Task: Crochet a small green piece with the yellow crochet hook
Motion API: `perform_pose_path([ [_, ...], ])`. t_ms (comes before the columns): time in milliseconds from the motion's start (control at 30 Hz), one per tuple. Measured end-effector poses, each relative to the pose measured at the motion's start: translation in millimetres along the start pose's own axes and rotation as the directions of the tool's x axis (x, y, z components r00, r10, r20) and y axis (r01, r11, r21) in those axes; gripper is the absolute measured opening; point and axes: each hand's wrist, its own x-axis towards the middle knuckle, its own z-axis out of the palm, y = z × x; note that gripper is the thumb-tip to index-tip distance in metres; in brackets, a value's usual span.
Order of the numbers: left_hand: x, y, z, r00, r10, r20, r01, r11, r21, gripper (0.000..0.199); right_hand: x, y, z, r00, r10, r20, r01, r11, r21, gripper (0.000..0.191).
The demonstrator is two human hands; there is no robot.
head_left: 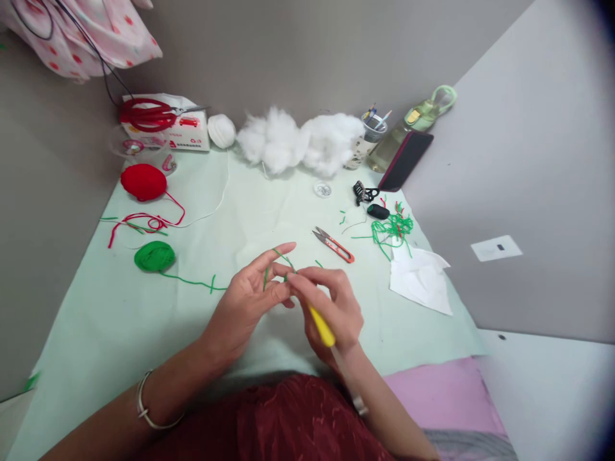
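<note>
My left hand (250, 298) is closed in a pinch, with green yarn looped over its raised index finger. In my right hand (334, 307) is a tool with a yellow handle (321, 326), likely a crochet hook; its tip is hidden between the fingertips. Both hands' fingertips meet at a small bit of green yarn, too small to make out. A strand runs left from my left hand to the green yarn ball (154, 256). Just beyond the hands lie orange-handled thread snips (334, 245), blades pointing up and left.
At the left sits a red yarn ball (143, 182); behind it, red scissors (148, 115) rest on a box (192, 134). White stuffing (276, 141) lies at the back. Rightward are a bottle (391, 144), phone (406, 161), green yarn scraps (394, 227) and white paper (420, 278).
</note>
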Motion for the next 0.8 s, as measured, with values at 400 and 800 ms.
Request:
perform_pose_path([
  [400, 1.3, 0.6, -1.1, 1.000, -0.019, 0.007, 0.019, 0.997, 0.070, 0.040, 11.7, 1.9, -3.0, 0.888, 0.446, 0.113, -0.434, 0.729, 0.530, 0.015],
  [800, -3.1, 5.5, -5.1, 0.996, 0.080, -0.035, -0.071, 0.973, 0.218, 0.035, 12.7, 2.0, -8.8, 0.886, 0.453, 0.098, -0.435, 0.739, 0.515, 0.021],
])
